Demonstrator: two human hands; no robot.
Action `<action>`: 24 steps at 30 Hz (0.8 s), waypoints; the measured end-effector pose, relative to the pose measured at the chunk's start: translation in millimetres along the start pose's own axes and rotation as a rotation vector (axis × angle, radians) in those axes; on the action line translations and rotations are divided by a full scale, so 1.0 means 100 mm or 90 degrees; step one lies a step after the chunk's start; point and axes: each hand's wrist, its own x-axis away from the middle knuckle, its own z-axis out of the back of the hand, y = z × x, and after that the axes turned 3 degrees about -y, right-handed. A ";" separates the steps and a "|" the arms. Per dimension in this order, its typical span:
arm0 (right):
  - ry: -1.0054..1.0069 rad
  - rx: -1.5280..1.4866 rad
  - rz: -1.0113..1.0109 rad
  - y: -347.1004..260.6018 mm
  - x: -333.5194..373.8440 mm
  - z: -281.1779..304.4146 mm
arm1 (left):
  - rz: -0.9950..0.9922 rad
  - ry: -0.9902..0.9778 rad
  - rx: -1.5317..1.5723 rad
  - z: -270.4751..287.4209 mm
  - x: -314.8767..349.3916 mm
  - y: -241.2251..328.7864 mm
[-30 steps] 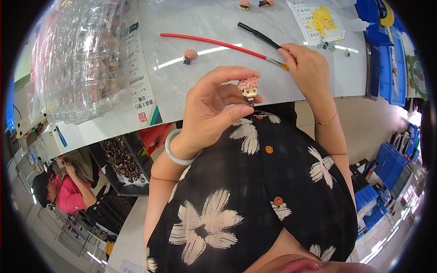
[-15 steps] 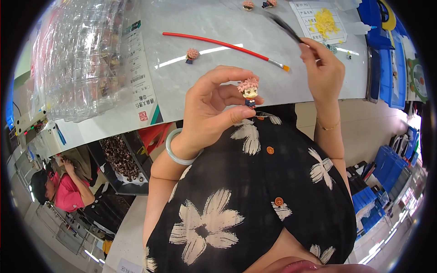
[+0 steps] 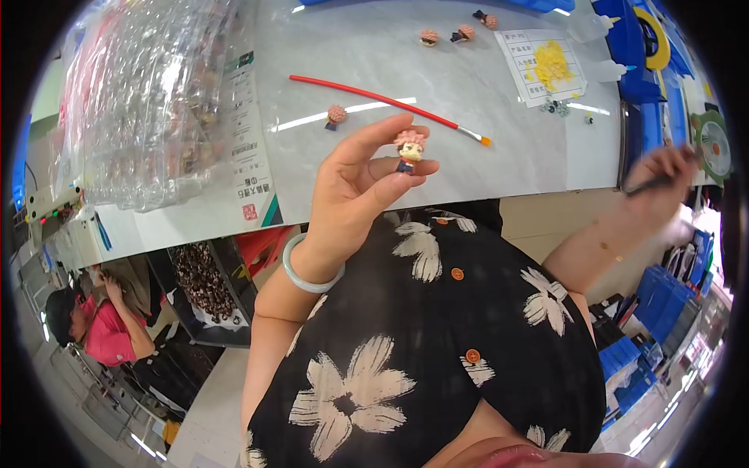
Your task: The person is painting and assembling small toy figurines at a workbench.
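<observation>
Between the thumb and fingertips of my left hand (image 3: 343,195) a small figurine (image 3: 409,153) stands upright, with pink hair and dark blue clothes, its face turned to me. My right hand (image 3: 663,175), smeared by motion, is far out to the right, past the table's side. A slim black tool (image 3: 649,186) pokes out of its closed fingers; its kind is too blurred to tell. Just beyond my left hand a second pink-haired figurine (image 3: 335,115) lies on the table, beside a red-handled paintbrush (image 3: 374,97).
Several figurines (image 3: 462,33) lie at the table's far side. Yellow bits (image 3: 551,65) rest on a printed paper sheet (image 3: 511,48), near small clear pieces (image 3: 555,108) and squeeze bottles (image 3: 605,72). Plastic-wrapped trays (image 3: 148,109) are stacked at left. A green fan (image 3: 711,144) stands right.
My right hand has swung from above the table out to the right and nearer, keeping the black tool. My left hand with the figurine has shifted slightly left. The view has tilted a little.
</observation>
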 end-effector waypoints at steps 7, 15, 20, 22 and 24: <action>-0.248 0.467 -0.198 0.50 0.74 -0.78 | 0.014 -0.074 0.084 0.04 -0.03 -0.06; -0.728 0.653 -0.179 0.84 0.94 -1.01 | -0.026 -0.083 0.106 0.01 0.01 -0.09; -0.709 0.763 -0.067 0.88 1.00 -1.10 | -0.103 -0.088 0.059 0.03 0.04 -0.10; -0.710 0.773 -0.054 0.90 1.03 -1.09 | -0.150 -0.073 -0.018 0.04 0.05 -0.11; -0.711 0.784 -0.040 0.90 1.04 -1.06 | -0.169 -0.066 -0.061 0.04 0.03 -0.11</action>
